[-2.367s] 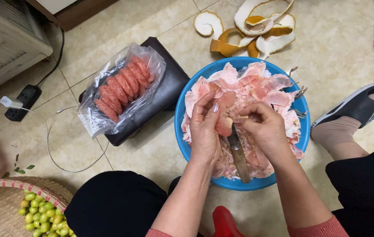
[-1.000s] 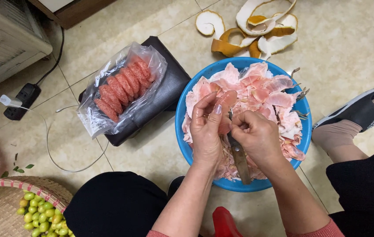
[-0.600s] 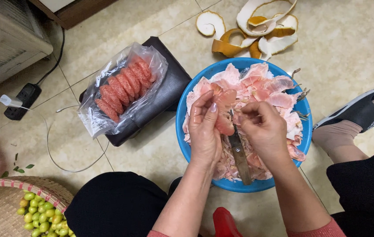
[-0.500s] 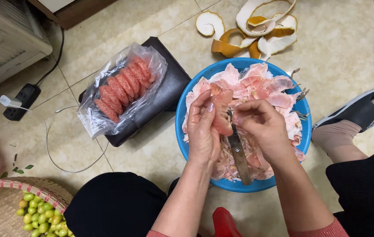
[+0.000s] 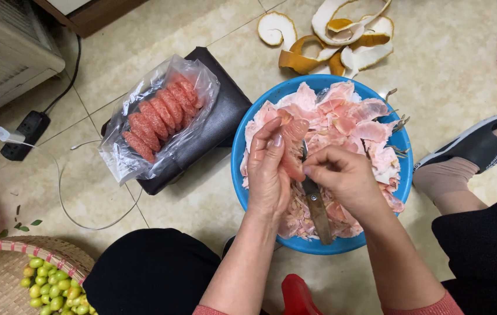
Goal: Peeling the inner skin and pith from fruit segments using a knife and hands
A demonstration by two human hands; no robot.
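Over the blue basin (image 5: pixel 242 169) of pink membranes, my left hand (image 5: pixel 269 175) cups a pomelo segment (image 5: pixel 291 146) while my right hand (image 5: pixel 344 178) pinches its skin, fist closed on a knife (image 5: pixel 317 207). With the blade so near my left palm, 1 slip could nick it or tear the flesh.

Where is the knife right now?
The knife is in the right hand, over the blue basin, its blade against the pomelo segment that the left hand holds.
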